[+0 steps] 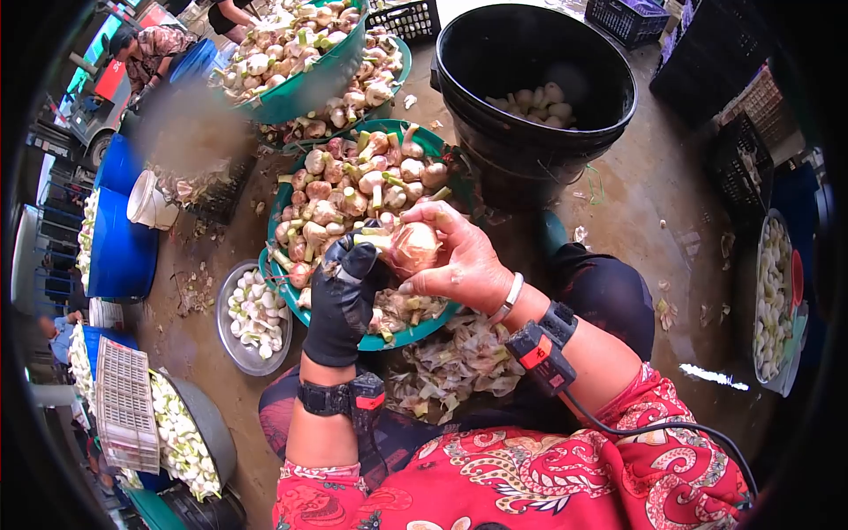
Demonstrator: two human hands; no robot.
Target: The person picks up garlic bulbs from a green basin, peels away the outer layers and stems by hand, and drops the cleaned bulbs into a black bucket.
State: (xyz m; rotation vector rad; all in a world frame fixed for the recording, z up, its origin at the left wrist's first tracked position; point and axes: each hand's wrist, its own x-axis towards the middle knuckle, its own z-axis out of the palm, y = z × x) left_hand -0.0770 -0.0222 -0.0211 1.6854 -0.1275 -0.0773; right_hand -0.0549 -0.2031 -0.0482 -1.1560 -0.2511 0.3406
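My left hand (343,291), in a black glove, is closed around the stem end of a garlic bulb (415,250). The bare fingers and thumb of my right hand (465,263) wrap the bulb's other side. Papery, pinkish-brown skin covers this bulb. Both hands are over a green basin (415,336) heaped with unpeeled garlic bulbs (353,190) with cut stems. To the left of my left hand, a metal bowl (223,329) holds peeled white garlic (256,311). Any small tool inside the left hand is hidden.
Beyond the basin stands a black bucket (530,168) with pale bulbs inside. Loose garlic skins (459,358) pile up near my lap. Another heaped green basin (314,93) is at the back. Blue tubs (124,243) line the left, where a person (152,57) works. Crates (746,172) stand right.
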